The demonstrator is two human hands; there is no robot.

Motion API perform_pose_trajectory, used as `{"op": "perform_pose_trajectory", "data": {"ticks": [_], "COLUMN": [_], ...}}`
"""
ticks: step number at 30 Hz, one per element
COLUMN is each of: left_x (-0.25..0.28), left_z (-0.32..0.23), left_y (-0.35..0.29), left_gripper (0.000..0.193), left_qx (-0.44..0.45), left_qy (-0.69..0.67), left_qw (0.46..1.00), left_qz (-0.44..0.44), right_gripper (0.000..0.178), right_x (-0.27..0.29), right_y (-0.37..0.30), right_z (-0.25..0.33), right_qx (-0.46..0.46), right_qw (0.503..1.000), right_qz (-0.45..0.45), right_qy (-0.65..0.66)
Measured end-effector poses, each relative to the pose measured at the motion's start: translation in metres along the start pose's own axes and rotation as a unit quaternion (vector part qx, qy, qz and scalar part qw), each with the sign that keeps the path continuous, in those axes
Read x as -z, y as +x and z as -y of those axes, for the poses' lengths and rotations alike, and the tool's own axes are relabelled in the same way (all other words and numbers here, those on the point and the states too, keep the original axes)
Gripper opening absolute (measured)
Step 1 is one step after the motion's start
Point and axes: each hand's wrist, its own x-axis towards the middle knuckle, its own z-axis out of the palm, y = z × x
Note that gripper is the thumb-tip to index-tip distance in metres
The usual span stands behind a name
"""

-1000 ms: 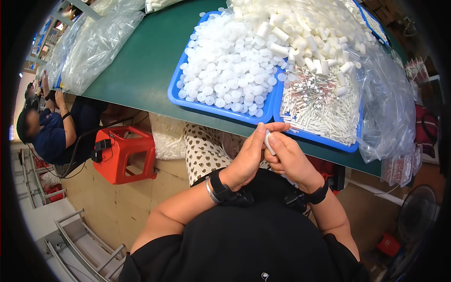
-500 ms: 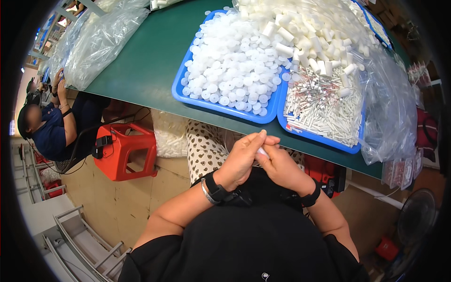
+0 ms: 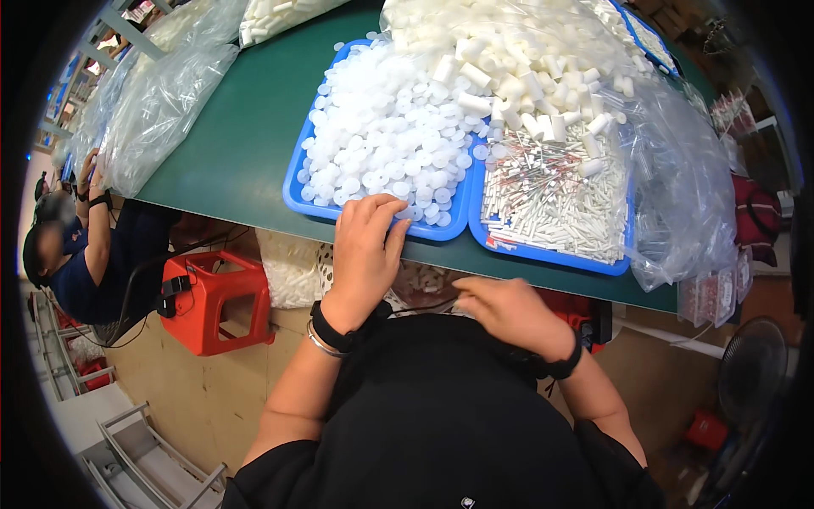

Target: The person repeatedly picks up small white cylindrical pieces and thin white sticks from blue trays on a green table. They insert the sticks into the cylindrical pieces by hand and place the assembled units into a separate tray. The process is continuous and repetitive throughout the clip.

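My left hand (image 3: 366, 254) reaches over the front rim of a blue tray (image 3: 298, 204) heaped with translucent white discs (image 3: 381, 136). Its fingers curve down at the nearest discs, the thumb a little apart from them. Whether a fingertip pinches a disc is hard to see. Below the table edge, my right hand (image 3: 513, 312) hangs over my lap, slightly blurred, its thumb and fingers apart and no item showing between them. Small white pieces (image 3: 424, 278) lie beyond it, between the hands.
A second blue tray (image 3: 551, 260) holds thin white sticks and reddish pins. Behind it are thick cream cylinders (image 3: 517, 85) in clear plastic. Plastic bags (image 3: 161, 119) lie on the green table (image 3: 246, 127). At left are a red stool (image 3: 216, 301) and another person (image 3: 80, 254).
My hands were together over a small white piece; now they are apart. The left has moved forward and left to the disc tray, the right slightly back toward me. The white piece no longer shows.
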Motion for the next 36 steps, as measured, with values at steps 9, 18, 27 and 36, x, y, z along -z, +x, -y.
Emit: {"op": "perform_pose_trajectory", "data": {"ticks": [9,18,27,36], "left_x": [0.0,0.001,-0.014,-0.028], "left_z": [0.002,0.001,-0.035,-0.041], "left_y": [0.017,0.018,-0.001,-0.011], "left_gripper": [0.012,0.013,0.03,0.029], "left_qx": [0.0,-0.021,0.375,0.371], "left_qy": [0.043,-0.002,-0.67,-0.759], "left_qw": [0.995,0.997,0.61,0.487], "left_qz": [0.088,0.075,0.195,0.222], "right_gripper": [0.024,0.014,0.011,0.014], "right_x": [0.081,0.083,0.057,0.031], "right_y": [0.022,0.011,-0.005,0.001], "right_z": [-0.049,-0.045,0.011,0.02], "right_qx": [-0.033,0.01,-0.048,-0.048], "right_qw": [0.915,0.932,0.878,0.877], "right_qz": [-0.226,-0.281,-0.261,-0.26], "right_qy": [-0.333,-0.229,0.399,0.402]}}
